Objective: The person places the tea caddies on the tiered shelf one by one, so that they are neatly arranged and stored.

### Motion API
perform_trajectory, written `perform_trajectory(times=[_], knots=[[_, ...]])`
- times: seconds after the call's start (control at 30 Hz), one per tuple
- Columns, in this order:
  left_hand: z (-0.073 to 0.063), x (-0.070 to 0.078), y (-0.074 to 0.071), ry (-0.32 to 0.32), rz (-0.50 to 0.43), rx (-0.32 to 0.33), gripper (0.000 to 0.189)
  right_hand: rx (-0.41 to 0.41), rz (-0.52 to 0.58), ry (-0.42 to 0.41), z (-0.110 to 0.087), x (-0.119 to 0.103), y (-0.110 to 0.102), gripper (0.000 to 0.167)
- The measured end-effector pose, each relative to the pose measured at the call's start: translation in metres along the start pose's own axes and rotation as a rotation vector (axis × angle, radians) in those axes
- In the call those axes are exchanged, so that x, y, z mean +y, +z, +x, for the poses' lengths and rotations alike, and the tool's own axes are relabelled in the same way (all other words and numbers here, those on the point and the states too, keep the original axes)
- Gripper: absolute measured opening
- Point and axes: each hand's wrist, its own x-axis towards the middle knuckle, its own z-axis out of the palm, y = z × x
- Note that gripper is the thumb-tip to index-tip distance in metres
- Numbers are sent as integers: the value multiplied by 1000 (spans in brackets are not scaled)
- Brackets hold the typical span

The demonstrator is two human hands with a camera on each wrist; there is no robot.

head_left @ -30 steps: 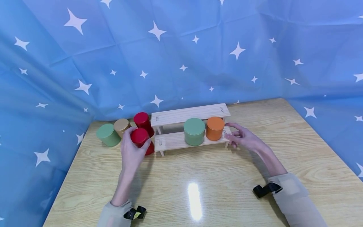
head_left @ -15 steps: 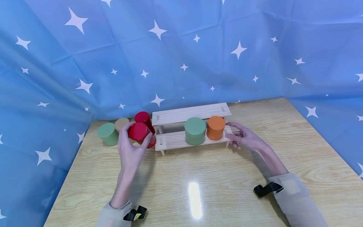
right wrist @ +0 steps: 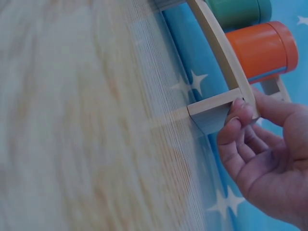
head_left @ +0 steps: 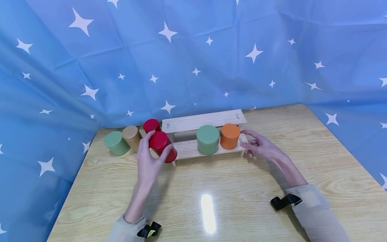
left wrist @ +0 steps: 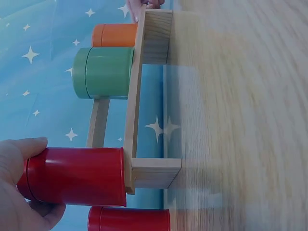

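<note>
Red metallic-looking cylindrical canister is held near its lid by the left hand, thumb on one side and fingers on the other. It is located at the left end of the lower board of a two-tier pale wooden shelf. The controlling relation is canister base to board: the long axis runs roughly perpendicular to the board's surface, with the base level with or close to its top face; contact cannot be confirmed. The left hand is the nearer one to this end. At the opposite end, the right hand pinches the board's tip, thumb above and fingers below. Between the hands, a wide green cylindrical canister and a short orange cylindrical canister stand on the same board, the orange one nearer the right hand. The shelf rests on a wood-grain tabletop.
</note>
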Motion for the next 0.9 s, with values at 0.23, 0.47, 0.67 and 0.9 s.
perform_trajectory(times=[0.23,0.47,0.67,0.9], knots=[[1,4,9,39,1,-39,77,6,4,10,0,0,0,73],[4,7,21,67,25,-45,74,9,1,-3,1,2,0,70],[6,10,34,98,28,-44,72,9,6,4,0,1,0,72],[8,13,46,99,11,-60,72,3,11,0,0,0,1,72]])
